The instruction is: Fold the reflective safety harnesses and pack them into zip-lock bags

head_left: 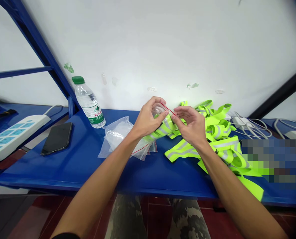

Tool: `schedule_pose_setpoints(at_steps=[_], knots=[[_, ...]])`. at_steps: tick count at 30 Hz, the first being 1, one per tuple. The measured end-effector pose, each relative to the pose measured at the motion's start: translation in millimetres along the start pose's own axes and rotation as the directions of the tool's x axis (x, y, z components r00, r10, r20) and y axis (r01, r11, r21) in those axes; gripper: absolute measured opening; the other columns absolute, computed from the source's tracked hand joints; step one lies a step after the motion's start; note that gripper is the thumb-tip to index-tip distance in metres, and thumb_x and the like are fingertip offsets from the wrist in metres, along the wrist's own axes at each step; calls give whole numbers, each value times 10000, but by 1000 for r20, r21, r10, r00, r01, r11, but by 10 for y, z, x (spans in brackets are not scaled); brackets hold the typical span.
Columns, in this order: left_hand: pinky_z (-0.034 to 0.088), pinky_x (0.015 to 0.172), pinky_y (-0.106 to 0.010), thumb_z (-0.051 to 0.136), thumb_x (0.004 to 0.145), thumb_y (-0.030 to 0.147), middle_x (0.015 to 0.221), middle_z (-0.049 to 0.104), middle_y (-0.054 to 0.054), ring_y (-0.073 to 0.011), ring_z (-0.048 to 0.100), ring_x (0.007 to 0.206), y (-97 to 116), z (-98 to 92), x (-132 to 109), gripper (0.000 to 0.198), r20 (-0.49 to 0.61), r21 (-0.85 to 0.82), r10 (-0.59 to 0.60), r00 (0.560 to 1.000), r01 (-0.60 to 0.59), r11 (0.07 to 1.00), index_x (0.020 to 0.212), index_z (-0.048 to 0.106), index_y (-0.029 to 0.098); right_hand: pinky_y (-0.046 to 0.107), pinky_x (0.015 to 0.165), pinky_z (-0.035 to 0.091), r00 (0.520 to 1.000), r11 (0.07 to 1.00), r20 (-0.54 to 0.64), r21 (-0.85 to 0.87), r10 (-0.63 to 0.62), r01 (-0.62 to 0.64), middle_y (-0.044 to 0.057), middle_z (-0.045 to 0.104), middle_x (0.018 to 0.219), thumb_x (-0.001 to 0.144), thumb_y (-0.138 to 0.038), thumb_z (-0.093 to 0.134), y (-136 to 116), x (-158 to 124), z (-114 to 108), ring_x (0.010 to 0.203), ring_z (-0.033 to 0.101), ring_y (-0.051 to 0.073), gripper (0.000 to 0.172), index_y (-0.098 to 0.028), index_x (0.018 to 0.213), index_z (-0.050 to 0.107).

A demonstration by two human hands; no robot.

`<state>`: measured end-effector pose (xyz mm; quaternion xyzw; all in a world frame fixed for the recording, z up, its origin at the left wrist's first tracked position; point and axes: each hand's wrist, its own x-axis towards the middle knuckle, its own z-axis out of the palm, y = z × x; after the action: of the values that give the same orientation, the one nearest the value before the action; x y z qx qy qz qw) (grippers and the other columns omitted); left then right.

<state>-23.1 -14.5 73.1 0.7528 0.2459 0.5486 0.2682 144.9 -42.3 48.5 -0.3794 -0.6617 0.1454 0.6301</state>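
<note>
Between my two hands hangs a clear zip bag (159, 110) with a red seal line and a folded neon-yellow reflective strap (160, 131) in it. My left hand (149, 118) is closed on the bag's left side, thumb along the mouth. At the right end of the red line, my right hand (191, 124) pinches the bag's edge between thumb and fingers. Below and left of my left hand lies a stack of clear zip bags (118, 132). A heap of loose neon-yellow reflective straps (220, 132) with grey bands spreads to the right, partly behind my right hand.
On the blue table (88, 169) stand a water bottle (89, 103) with a green cap and, to its left, a black phone (57, 138). A white power strip (16, 136) is at far left. White cables (252, 127) lie at the right. A white wall (143, 49) rises behind.
</note>
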Motion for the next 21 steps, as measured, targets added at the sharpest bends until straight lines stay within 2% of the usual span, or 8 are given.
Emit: schedule_pose_setpoints(at_steps=[4, 8, 12, 16, 18, 21], knots=[[481, 846, -282, 719, 811, 262, 1011, 635, -47, -145, 624, 890, 3, 7, 1, 291, 2, -39, -25, 1000, 25, 999, 1026, 540, 182, 320, 757, 558, 1000, 1000, -1, 22, -3, 3, 35, 683, 855, 810, -278, 717, -22, -3, 9, 779, 656, 156, 181, -190, 947, 637], [484, 822, -285, 721, 806, 253, 939, 644, -32, -145, 632, 859, 11, 23, -8, 302, 0, -49, -50, 999, 50, 998, 1029, 530, 186, 317, 773, 557, 1000, 998, 29, 61, 11, -13, 33, 685, 897, 793, -248, 736, -30, -7, 12, 792, 655, 151, 295, -195, 1062, 630], [487, 810, -278, 723, 808, 248, 871, 671, -13, -141, 652, 841, 21, 46, -15, 369, 32, -105, -72, 997, 75, 992, 1101, 504, 194, 317, 776, 560, 1000, 999, 19, 54, 2, -3, 36, 683, 877, 803, -277, 731, -33, -2, 8, 814, 661, 163, 195, -199, 957, 642], [495, 750, -253, 760, 783, 309, 869, 678, -9, -127, 669, 798, 19, 35, -1, 413, -31, -225, -151, 988, 140, 964, 1082, 497, 198, 325, 767, 561, 1000, 998, 0, 55, 16, -16, 34, 686, 860, 800, -282, 727, -30, -5, 1, 801, 661, 168, 189, -199, 952, 650], [499, 723, -245, 785, 761, 336, 847, 679, -1, -119, 671, 754, 21, 24, 3, 456, -47, -255, -182, 982, 164, 953, 1089, 499, 200, 332, 774, 556, 1000, 999, 19, 34, 22, -23, 38, 690, 868, 811, -282, 714, -28, -11, -3, 803, 659, 170, 190, -196, 974, 664], [517, 725, -247, 815, 730, 358, 820, 684, 12, -119, 683, 735, 39, 23, -3, 514, -52, -263, -188, 981, 168, 950, 1094, 481, 214, 323, 744, 536, 998, 1000, 68, -11, 11, -10, 40, 681, 840, 841, -298, 685, -25, -9, -16, 772, 640, 164, 113, -188, 868, 678]])
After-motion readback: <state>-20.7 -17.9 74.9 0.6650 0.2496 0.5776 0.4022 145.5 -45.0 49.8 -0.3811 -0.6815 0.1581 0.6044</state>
